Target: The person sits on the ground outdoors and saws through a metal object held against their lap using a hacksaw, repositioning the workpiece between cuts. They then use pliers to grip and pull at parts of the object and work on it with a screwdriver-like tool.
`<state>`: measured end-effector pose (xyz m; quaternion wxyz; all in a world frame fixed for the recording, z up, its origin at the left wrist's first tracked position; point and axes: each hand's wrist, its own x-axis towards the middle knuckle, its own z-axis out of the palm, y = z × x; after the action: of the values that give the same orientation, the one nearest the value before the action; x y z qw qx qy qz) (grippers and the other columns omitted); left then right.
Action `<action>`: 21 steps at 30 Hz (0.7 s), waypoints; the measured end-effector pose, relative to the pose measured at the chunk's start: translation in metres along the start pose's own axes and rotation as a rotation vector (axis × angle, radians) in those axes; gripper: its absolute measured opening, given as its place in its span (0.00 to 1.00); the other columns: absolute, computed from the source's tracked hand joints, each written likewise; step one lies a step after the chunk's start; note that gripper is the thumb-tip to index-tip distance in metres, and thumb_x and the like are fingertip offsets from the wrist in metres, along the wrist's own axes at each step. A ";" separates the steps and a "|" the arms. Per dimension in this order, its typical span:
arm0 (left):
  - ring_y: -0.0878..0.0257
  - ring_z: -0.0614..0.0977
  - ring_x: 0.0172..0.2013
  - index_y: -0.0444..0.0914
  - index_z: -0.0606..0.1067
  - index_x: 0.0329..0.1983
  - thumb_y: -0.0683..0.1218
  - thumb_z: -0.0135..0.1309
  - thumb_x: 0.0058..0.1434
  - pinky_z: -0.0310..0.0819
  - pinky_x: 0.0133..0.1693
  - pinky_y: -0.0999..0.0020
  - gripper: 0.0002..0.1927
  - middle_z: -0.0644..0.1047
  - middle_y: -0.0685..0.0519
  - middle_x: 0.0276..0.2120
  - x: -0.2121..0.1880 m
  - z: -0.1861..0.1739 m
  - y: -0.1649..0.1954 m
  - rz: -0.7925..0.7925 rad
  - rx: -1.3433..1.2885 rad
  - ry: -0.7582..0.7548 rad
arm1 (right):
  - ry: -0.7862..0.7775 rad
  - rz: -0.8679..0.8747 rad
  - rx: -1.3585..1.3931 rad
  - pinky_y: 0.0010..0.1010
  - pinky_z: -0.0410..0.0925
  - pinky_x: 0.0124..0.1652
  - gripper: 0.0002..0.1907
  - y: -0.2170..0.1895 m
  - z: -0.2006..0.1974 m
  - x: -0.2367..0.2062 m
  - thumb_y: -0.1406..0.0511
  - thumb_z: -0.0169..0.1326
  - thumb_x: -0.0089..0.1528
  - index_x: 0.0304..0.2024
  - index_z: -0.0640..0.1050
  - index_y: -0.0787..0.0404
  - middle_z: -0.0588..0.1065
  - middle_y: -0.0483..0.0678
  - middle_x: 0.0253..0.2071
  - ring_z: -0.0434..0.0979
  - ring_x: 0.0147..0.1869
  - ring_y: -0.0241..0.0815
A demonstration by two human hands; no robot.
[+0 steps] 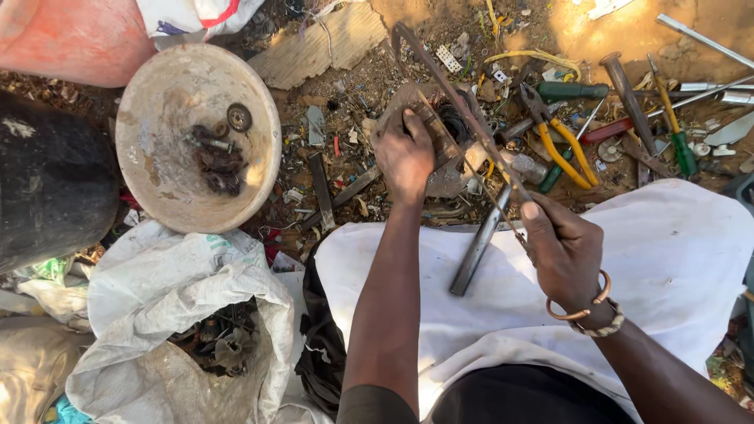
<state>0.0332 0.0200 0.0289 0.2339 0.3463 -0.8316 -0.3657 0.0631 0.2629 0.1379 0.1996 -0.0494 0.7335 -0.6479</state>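
Rusty metal, seemingly a flat motor part (440, 133), lay on the littered ground, pinned under the left hand (404, 157) with fingers pressed down. The right hand (561, 251) gripped a hacksaw (463, 118) crossing it, near yellow-handled pliers (561, 145) and a shallow bowl (157, 94).

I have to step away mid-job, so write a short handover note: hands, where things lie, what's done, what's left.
Left hand presses down on a flat metal part on the ground.
Right hand grips a hacksaw angled across that part.
Yellow-handled pliers lie to the right; a round bowl of rusty parts sits to the left.
Done: part pinned, saw in place. Cut depth cannot be told.
Left: any cut through the part.
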 end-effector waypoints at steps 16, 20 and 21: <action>0.54 0.84 0.24 0.33 0.80 0.41 0.46 0.42 0.70 0.82 0.33 0.57 0.16 0.81 0.43 0.27 0.001 -0.002 0.007 -0.052 -0.008 0.014 | -0.083 -0.102 -0.489 0.26 0.58 0.21 0.22 -0.022 -0.006 -0.016 0.64 0.53 0.69 0.65 0.75 0.62 0.69 0.43 0.16 0.64 0.20 0.28; 0.55 0.83 0.24 0.35 0.80 0.40 0.47 0.42 0.71 0.81 0.31 0.56 0.17 0.81 0.44 0.26 -0.002 0.002 0.003 -0.095 0.047 -0.023 | -0.112 -0.360 -0.570 0.27 0.63 0.21 0.21 -0.036 0.013 -0.017 0.65 0.54 0.68 0.63 0.75 0.63 0.78 0.52 0.26 0.72 0.20 0.29; 0.56 0.83 0.24 0.35 0.80 0.39 0.48 0.42 0.71 0.80 0.31 0.56 0.17 0.81 0.44 0.27 -0.002 0.002 0.003 -0.050 0.073 -0.007 | -0.101 -0.373 -0.568 0.27 0.63 0.22 0.20 -0.039 0.020 -0.014 0.66 0.54 0.69 0.63 0.75 0.62 0.78 0.54 0.28 0.73 0.21 0.30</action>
<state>0.0318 0.0239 0.0296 0.2093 0.3739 -0.8364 -0.3419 0.0758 0.2427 0.1774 0.0917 -0.2683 0.8520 -0.4400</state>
